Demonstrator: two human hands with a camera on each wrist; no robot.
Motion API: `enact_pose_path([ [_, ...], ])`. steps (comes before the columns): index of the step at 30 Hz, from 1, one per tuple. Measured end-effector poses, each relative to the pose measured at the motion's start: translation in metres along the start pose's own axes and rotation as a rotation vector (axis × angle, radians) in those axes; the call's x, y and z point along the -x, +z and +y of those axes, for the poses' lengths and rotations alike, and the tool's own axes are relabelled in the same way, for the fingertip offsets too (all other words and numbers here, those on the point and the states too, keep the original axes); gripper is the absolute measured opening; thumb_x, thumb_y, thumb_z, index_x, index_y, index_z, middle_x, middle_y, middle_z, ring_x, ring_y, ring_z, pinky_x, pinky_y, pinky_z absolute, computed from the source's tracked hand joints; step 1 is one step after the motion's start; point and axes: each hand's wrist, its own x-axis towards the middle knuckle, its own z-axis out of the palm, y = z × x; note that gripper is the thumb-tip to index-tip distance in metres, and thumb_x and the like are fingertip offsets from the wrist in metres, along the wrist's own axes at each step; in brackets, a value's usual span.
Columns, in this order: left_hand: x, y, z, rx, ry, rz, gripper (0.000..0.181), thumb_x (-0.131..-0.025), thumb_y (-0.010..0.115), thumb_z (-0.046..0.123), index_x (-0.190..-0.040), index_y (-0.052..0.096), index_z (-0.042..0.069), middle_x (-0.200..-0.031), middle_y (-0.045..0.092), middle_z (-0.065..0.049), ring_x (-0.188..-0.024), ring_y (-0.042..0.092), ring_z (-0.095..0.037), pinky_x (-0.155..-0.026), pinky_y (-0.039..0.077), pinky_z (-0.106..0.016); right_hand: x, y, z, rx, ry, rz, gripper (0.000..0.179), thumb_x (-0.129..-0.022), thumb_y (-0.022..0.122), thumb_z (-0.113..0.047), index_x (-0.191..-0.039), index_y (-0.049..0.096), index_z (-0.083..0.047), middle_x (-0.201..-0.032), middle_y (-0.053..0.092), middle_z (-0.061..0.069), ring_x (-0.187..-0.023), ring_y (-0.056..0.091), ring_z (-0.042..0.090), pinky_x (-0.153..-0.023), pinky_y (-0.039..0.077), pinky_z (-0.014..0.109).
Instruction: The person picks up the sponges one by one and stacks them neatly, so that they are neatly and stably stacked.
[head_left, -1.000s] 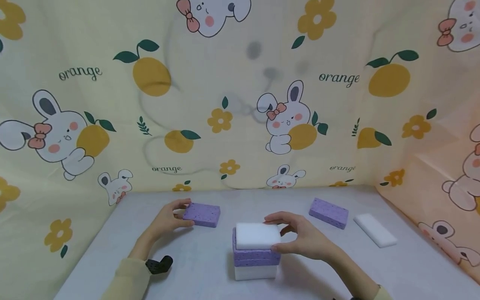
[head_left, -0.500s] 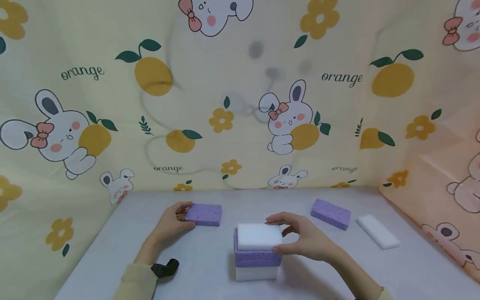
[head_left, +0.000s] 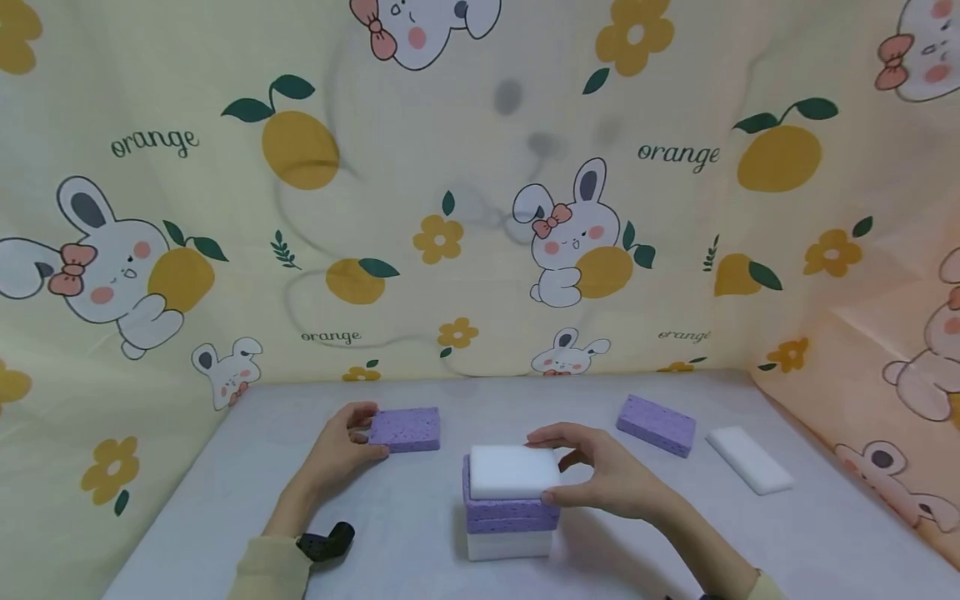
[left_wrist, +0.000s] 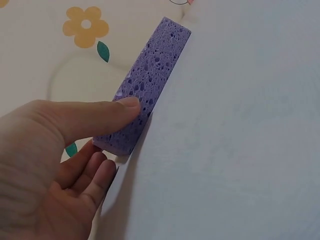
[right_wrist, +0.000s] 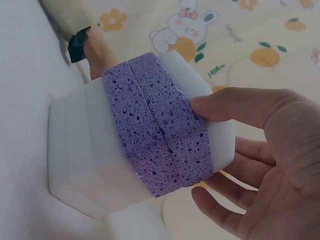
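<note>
At the back left, my left hand (head_left: 337,450) pinches the left end of a purple sponge (head_left: 405,429) lying on the table. In the left wrist view, the thumb (left_wrist: 107,117) presses the near long edge of that pitted sponge (left_wrist: 152,65). Front and centre stands a stack: white blocks (head_left: 510,547) below, two purple sponges (head_left: 512,517) above them, and a white sponge (head_left: 514,472) on top. My right hand (head_left: 611,479) holds the right end of the top white sponge. In the right wrist view, its thumb (right_wrist: 220,106) lies where white meets purple.
Another purple sponge (head_left: 657,425) lies at the back right. Beside it rests a flat white sponge (head_left: 748,460). A printed curtain (head_left: 480,208) hangs along the back and right of the pale table (head_left: 390,533). A dark strap (head_left: 326,543) sits at the left wrist.
The purple sponge at my left hand has turned slightly, so its edges lie straighter. My right hand and the stack hold still.
</note>
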Motion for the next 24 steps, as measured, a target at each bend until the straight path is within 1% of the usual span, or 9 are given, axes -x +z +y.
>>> enact_pose_path([
  [2, 0.000, -0.002, -0.001, 0.031, 0.022, -0.007, 0.077, -0.074, 0.087, 0.011, -0.139, 0.046, 0.006, -0.139, 0.050, -0.014, -0.121, 0.052, -0.031, -0.101, 0.044, -0.045, -0.001, 0.001, -0.001, 0.002, 0.000, -0.002, 0.056, -0.078, 0.085, -0.023, -0.128, 0.060, -0.022, -0.125, 0.063, -0.005, -0.104, 0.062, 0.025, -0.089, 0.052, 0.039],
  [6, -0.001, -0.004, -0.002, 0.112, 0.072, -0.040, 0.077, -0.073, 0.086, 0.004, -0.138, 0.044, 0.000, -0.142, 0.045, -0.020, -0.132, 0.044, -0.036, -0.106, 0.038, -0.040, 0.000, 0.001, -0.002, 0.005, 0.019, -0.001, 0.057, -0.078, 0.085, -0.024, -0.129, 0.060, -0.018, -0.125, 0.063, -0.005, -0.100, 0.063, 0.027, -0.088, 0.052, 0.041],
  [8, -0.002, -0.005, -0.001, 0.146, 0.077, -0.048, 0.078, -0.073, 0.086, 0.002, -0.138, 0.043, -0.001, -0.143, 0.044, -0.020, -0.134, 0.040, -0.035, -0.107, 0.036, -0.038, 0.000, 0.001, -0.002, 0.005, 0.022, -0.001, 0.058, -0.077, 0.085, -0.023, -0.129, 0.060, -0.015, -0.125, 0.063, -0.004, -0.100, 0.062, 0.028, -0.088, 0.052, 0.041],
  [10, -0.002, -0.004, 0.000, 0.169, 0.064, -0.050, 0.078, -0.073, 0.086, 0.002, -0.138, 0.044, 0.001, -0.144, 0.044, -0.019, -0.135, 0.041, -0.034, -0.107, 0.037, -0.036, 0.000, 0.001, -0.002, 0.005, 0.024, 0.000, 0.058, -0.077, 0.085, -0.023, -0.129, 0.060, -0.015, -0.125, 0.063, -0.004, -0.100, 0.063, 0.028, -0.088, 0.052, 0.041],
  [14, -0.002, -0.002, 0.003, 0.178, 0.035, -0.053, 0.079, -0.073, 0.086, 0.004, -0.140, 0.043, 0.004, -0.145, 0.044, -0.016, -0.134, 0.042, -0.030, -0.105, 0.039, -0.032, 0.001, 0.002, -0.001, -0.003, 0.019, -0.002, 0.057, -0.078, 0.085, -0.022, -0.129, 0.061, -0.016, -0.125, 0.063, -0.004, -0.100, 0.062, 0.029, -0.088, 0.052, 0.043],
  [18, 0.000, -0.001, 0.007, 0.183, 0.032, -0.055, 0.079, -0.075, 0.085, 0.004, -0.142, 0.043, 0.004, -0.146, 0.043, -0.016, -0.134, 0.043, -0.029, -0.104, 0.040, -0.030, 0.001, 0.002, -0.001, -0.002, 0.014, -0.007, 0.057, -0.078, 0.085, -0.022, -0.129, 0.060, -0.016, -0.125, 0.063, -0.005, -0.100, 0.062, 0.030, -0.088, 0.052, 0.042],
  [20, 0.001, 0.000, 0.009, 0.176, 0.041, -0.050, 0.078, -0.076, 0.084, 0.004, -0.142, 0.043, 0.004, -0.146, 0.044, -0.016, -0.134, 0.043, -0.029, -0.104, 0.040, -0.031, 0.001, 0.001, -0.001, 0.002, 0.006, -0.006, 0.058, -0.077, 0.085, -0.022, -0.129, 0.060, -0.015, -0.125, 0.063, -0.005, -0.101, 0.062, 0.030, -0.088, 0.052, 0.041],
  [24, 0.000, 0.002, 0.013, 0.169, 0.075, -0.040, 0.078, -0.076, 0.084, 0.006, -0.142, 0.043, 0.003, -0.143, 0.047, -0.015, -0.133, 0.044, -0.028, -0.104, 0.040, -0.031, 0.001, 0.000, 0.000, 0.011, -0.002, -0.002, 0.058, -0.077, 0.085, -0.023, -0.129, 0.060, -0.013, -0.125, 0.063, -0.006, -0.102, 0.062, 0.026, -0.088, 0.052, 0.040],
])
